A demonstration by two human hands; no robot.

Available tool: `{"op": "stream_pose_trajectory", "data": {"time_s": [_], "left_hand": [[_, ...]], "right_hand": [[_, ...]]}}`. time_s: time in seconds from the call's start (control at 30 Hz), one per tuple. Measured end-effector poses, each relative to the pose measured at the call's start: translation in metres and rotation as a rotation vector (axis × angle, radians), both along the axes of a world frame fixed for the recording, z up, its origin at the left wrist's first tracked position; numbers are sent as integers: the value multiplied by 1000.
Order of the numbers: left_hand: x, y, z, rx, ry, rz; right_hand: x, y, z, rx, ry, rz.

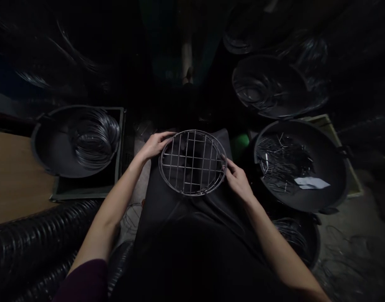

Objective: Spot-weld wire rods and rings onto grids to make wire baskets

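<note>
- Both hands are on the rim of one thing as I watch through the head camera: a round wire rack (pixel 192 167), held between them over the dark cloth (pixel 192 226) across the wearer's lap.
- Left hand (pixel 155 144): pinching the rim at its upper left, fingers stretched along the wire. I can't make out how its thumb sits.
- Right hand (pixel 239 180): curled around the rim's right side, fingertips at the wire, lower in my view than the left.
- For me the relation that counts is this: the rack lies straight between the hands, and neither is nearer, since both touch it. Being round, it gives me no clear long axis; its grid bars run roughly across and away from the wearer.
- I cannot tell whether its underside rests on the cloth or hangs just above it, and the doubled rim wires blur together at the near edge.
- Right of the right hand, a dark basin (pixel 332 167) holds tangled wire pieces (pixel 283 159), too dim for me to separate.
- Deep shadow hides most of the far background.
</note>
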State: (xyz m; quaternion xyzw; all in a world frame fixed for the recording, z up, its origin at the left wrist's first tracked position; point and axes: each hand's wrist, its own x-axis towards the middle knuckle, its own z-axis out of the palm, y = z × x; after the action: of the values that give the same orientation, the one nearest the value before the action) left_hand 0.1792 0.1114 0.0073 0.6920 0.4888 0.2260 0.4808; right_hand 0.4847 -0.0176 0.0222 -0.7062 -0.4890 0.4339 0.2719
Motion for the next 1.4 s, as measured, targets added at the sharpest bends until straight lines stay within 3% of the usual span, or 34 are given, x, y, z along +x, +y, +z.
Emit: {"op": "stream_pose_trajectory", "data": {"time_s": [0.1, 0.23, 0.37, 0.47, 0.63, 0.83, 0.97, 1.07, 1.2, 1.3, 1.4], "left_hand": [[3, -24, 4, 55, 93, 86], [1, -40, -5, 134, 165, 73], [0, -41, -28, 225, 133, 136], [3, -40, -39, 217, 53, 203], [8, -31, -31, 179, 24, 155], [6, -30, -16, 214, 47, 121], [3, -33, -26, 238, 64, 89], [3, -36, -38, 257, 15, 137], [6, -39, -48, 262, -74, 171], [8, -39, -49, 247, -87, 185], [8, -39, -51, 250, -72, 177]], "right_hand": [[8, 5, 2, -1, 10, 86], [12, -2, 3, 52, -60, 94], [11, -15, -5, 148, -240, 148], [10, -21, -15, 140, -241, 150], [6, -25, -17, 179, -140, -76], [4, -25, -11, 201, -168, -70], [8, -26, -22, 174, -162, -63], [10, -26, -33, 160, -134, -55], [6, -35, -33, 215, -197, -58], [1, -57, -25, 255, -278, 1], [-2, -81, -20, 262, -331, 186]]}}
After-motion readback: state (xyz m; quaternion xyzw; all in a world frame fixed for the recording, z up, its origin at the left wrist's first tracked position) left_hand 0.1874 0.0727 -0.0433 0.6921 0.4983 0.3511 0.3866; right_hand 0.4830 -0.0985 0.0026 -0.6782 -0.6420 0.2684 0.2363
